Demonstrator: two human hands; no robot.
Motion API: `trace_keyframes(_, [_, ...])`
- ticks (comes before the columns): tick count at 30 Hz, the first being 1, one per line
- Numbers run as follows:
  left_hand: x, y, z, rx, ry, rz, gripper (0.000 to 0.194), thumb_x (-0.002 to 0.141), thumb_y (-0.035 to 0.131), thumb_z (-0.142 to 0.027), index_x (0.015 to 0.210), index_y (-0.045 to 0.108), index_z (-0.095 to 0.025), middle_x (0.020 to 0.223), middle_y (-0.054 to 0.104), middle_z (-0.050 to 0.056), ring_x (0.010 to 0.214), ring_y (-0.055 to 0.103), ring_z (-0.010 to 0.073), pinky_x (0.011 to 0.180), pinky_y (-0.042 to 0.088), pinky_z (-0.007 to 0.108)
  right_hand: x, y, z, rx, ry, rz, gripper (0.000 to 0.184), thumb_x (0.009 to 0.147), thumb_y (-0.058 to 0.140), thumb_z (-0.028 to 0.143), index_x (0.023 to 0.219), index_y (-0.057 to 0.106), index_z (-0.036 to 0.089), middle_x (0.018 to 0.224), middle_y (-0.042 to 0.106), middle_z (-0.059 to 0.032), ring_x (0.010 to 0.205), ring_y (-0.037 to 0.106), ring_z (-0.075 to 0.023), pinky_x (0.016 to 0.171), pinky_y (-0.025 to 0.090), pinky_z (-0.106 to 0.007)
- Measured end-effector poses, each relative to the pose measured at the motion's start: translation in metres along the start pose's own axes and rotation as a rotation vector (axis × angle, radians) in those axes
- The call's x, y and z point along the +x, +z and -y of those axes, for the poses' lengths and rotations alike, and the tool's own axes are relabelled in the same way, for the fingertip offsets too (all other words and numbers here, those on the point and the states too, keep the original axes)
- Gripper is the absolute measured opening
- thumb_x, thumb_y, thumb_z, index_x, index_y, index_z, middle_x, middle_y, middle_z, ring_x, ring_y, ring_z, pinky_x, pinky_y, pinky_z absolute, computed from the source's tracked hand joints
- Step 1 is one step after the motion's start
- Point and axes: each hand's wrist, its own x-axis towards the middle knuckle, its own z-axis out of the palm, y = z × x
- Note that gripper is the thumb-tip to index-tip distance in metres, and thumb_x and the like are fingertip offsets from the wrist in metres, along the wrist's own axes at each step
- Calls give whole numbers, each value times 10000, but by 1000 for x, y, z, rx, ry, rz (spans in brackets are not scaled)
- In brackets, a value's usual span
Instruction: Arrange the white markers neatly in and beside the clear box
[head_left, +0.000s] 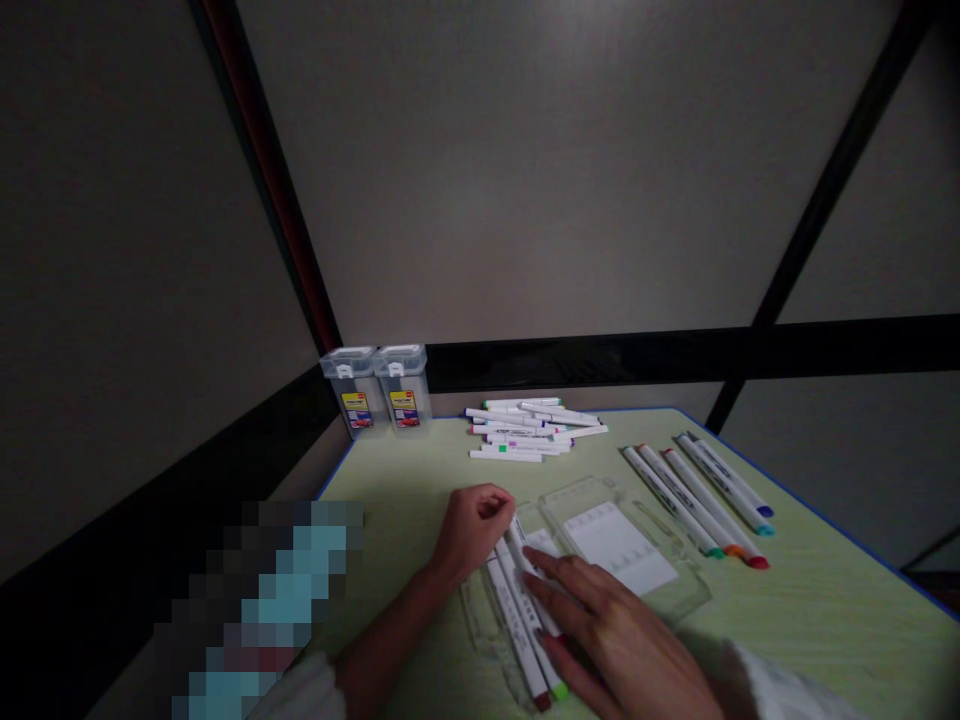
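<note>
Head view: left hand (474,525) curled, grip unclear; right hand (611,625) spread over markers (514,627); yellow box labels (403,408), print blurred.

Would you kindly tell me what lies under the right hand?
White markers and parts of the open clear case show around the edges of the right hand; what its palm and fingers cover cannot be seen.

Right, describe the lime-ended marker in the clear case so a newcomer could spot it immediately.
On the pale green table, find the open clear case, partly covered by the right hand. In its left half, white markers lie side by side. Take the lime-ended marker: its end is bright green, while the left neighbour ends in dark reddish brown.
</note>
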Motion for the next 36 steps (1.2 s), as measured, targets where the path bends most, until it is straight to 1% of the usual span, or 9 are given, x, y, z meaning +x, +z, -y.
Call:
trace_keyframes(2, [-2,0,-1,48,5,-20,161,641,527,-214,669,649,-112,554,605,13,505,518,98,485,386,181,-1,1,0,-16,-10,13,368,772,461,180,1123,540,100,1196,509,-137,1007,526,-243,837,453,-368])
trace_keyframes(7, [-2,-2,2,105,24,-58,336,625,535,-193,942,614,-115,486,536,-42,458,471,78,496,383,179,-2,3,0,-15,-5,-21,372,764,478,186,1126,544,132,1182,525,-123,985,543,-250,801,471,-388])
trace_keyframes(10, [0,-2,5,110,29,-71,371,610,542,-179,974,588,-125,480,523,-57,459,461,74,500,380,173,-1,2,-1,0,-7,-26,369,764,479,183,1123,546,134,1180,527,-122,977,548,-251,798,472,-394])
trace_keyframes(13, [0,-2,5,117,38,-72,324,605,539,-182,918,600,-127,478,526,-55,448,458,74,488,373,176,-1,2,-1,-7,-8,-5,376,761,486,178,1127,543,118,1187,520,-128,979,548,-254,803,472,-394])
trace_keyframes(18, [0,-1,3,154,28,-77,179,599,531,-197,709,647,-118,465,536,-25,440,468,81,473,368,183,-1,3,-2,-1,-5,29,391,775,472,185,1152,523,95,1209,497,-134,1017,531,-243,828,465,-355])
trace_keyframes(21, [0,-1,4,188,18,-75,176,613,524,-216,670,658,-116,509,586,6,459,497,92,472,372,188,0,2,-2,25,12,51,393,783,462,197,1157,518,89,1221,486,-132,1028,526,-236,838,460,-340])
trace_keyframes(25, [0,-3,6,310,99,-93,185,639,506,-227,565,637,-120,504,592,20,471,512,100,482,364,192,0,-2,-1,33,8,94,395,788,449,181,1164,511,80,1227,480,-129,1040,517,-231,849,454,-332])
trace_keyframes(32, [0,-6,4,379,139,-69,171,645,501,-216,583,631,-126,516,591,15,479,507,94,481,353,181,1,-6,0,51,13,134,402,795,453,182,1181,498,80,1224,485,-125,1060,500,-228,878,430,-324])
trace_keyframes(36, [0,-5,4,442,169,-38,170,639,496,-198,520,595,-127,490,551,3,466,463,81,476,330,180,3,-7,1,49,18,179,406,791,453,192,1177,504,74,1220,487,-133,1068,492,-240,880,425,-334])
